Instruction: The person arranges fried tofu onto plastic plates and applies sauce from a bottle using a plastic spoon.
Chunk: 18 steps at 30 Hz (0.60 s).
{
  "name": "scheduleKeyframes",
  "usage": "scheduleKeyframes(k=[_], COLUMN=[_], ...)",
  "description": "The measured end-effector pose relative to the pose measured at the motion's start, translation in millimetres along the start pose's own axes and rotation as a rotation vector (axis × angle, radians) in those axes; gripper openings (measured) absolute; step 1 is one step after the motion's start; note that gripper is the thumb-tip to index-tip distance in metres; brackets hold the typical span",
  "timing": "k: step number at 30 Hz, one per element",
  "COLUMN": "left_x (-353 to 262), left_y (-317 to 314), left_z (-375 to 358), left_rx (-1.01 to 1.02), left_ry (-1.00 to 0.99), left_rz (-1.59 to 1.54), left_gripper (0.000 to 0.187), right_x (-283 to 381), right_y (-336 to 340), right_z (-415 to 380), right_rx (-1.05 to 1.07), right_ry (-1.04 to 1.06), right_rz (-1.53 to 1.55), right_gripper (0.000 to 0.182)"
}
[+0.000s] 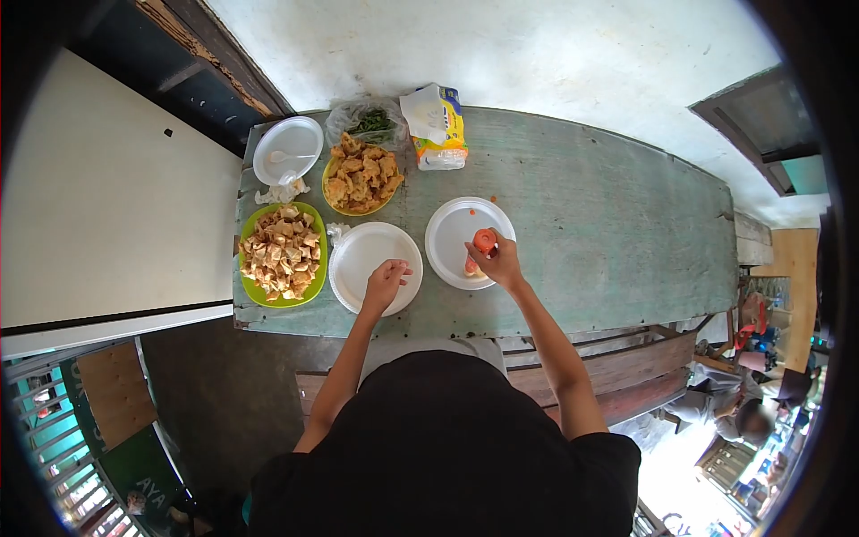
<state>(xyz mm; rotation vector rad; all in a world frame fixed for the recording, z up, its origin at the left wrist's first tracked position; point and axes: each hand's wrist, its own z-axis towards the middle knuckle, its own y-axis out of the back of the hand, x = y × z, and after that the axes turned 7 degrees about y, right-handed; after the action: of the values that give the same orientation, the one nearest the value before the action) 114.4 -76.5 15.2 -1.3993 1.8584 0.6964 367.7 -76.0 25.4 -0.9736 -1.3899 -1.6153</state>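
**Right Hand on Bottle, Tipped Over White Plate**

Right hand (501, 264) closed around small orange-capped bottle (484, 240), long axis tilted, over near rim of right-hand white plate (447, 234); reddish dab (471, 266) beneath. Left hand (386, 282) loosely curled, holding nothing, on middle white plate (358, 255) (bare). Further left: green plate (315, 285) heaped with fried pieces; yellow plate (332, 205) likewise. Behind: tissue pack (438, 125).

An open-air roadside food stall: a weathered green wooden table (608, 224) holds plates of fried snacks (281, 251), disposable white plates (374, 255) and a tissue pack (438, 125), with a plank bench (644, 367) alongside and another person (747, 416) seated nearby.
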Motion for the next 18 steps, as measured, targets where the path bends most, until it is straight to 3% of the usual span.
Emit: scheduleKeyframes(k=[18], left_x=[3], left_y=[1], left_z=[-1], left_rx=[-0.028], left_ry=[0.016], left_rz=[0.008], left_gripper=[0.024], right_x=[11], right_y=[-4], right_z=[-2], right_rx=[0.017], right_ry=[0.025], right_rz=[-0.029], right_gripper=[0.023])
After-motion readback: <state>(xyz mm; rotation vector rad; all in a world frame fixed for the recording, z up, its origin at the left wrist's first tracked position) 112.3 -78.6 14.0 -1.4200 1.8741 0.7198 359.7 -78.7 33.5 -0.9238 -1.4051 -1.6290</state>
